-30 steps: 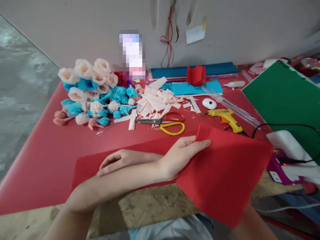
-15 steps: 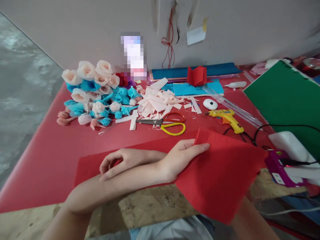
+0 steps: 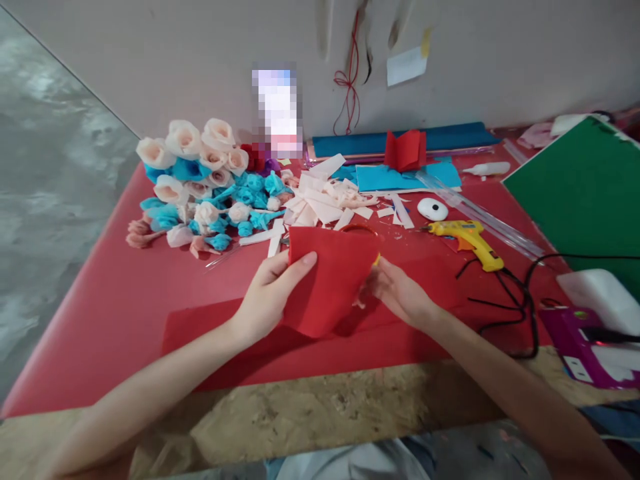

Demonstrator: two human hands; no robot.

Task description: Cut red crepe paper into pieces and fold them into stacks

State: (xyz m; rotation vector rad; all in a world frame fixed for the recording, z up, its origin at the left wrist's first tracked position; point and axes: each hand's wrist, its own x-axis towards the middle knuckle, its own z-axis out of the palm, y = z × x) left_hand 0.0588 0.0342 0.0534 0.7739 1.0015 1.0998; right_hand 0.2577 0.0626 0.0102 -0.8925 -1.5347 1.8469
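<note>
A folded piece of red crepe paper [image 3: 327, 280] is held up above the red table [image 3: 115, 293], between both hands. My left hand [image 3: 273, 293] grips its left edge, thumb on the front. My right hand [image 3: 397, 293] pinches its right edge from behind. A larger flat red sheet [image 3: 210, 333] lies on the table under my hands. The scissors with red and yellow handles [image 3: 360, 230] lie just behind the held paper, mostly hidden by it.
A heap of pink and blue paper roses [image 3: 200, 183] sits at back left, pale paper strips [image 3: 325, 203] beside it. A yellow glue gun [image 3: 467, 237] with black cord lies right. A green board [image 3: 585, 193], blue paper [image 3: 400, 177] and a purple device [image 3: 585, 340] stand right.
My arms were crossed over a large spread red sheet; now they are uncrossed and the paper is folded smaller, held up between both hands nearer the scissors.
</note>
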